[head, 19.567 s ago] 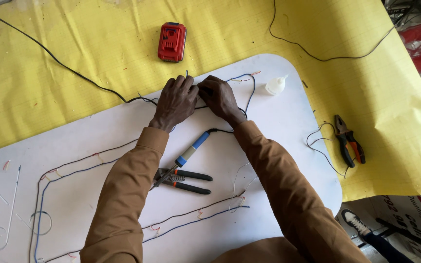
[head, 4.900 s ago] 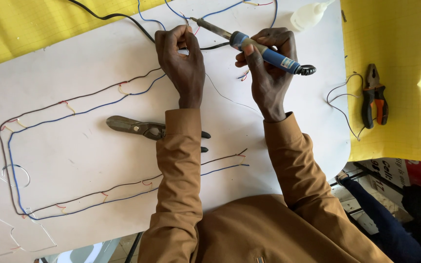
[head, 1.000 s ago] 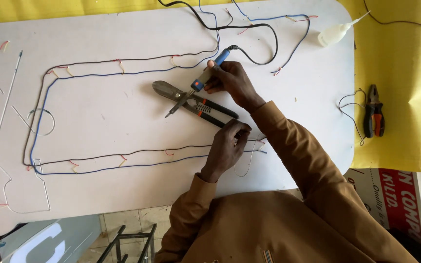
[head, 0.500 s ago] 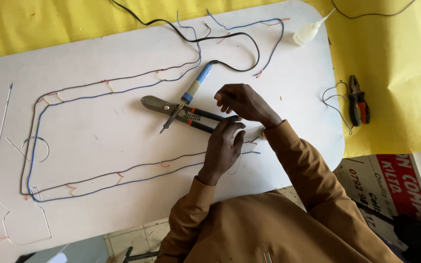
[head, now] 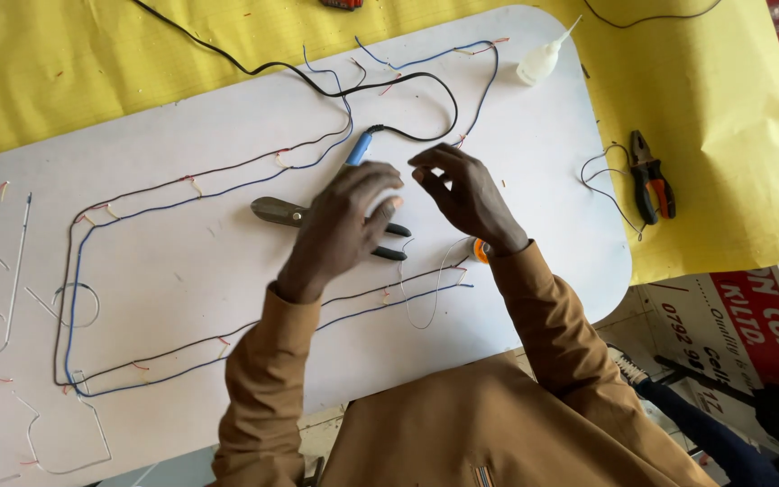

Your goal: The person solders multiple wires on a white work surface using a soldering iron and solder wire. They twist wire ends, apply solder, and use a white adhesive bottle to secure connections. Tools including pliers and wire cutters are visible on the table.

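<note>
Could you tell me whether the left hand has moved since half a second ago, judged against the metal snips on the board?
Yes. The left hand has moved up from the wires below the snips and now covers their handles.

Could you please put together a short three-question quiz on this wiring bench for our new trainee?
1. True or false: the pliers with orange grips lie on the yellow sheet.
2. What is nearest the left hand? A) snips B) glue bottle C) pliers
3. Which surface carries the wire loop?

Key: 1 true; 2 A; 3 the white board.
</note>
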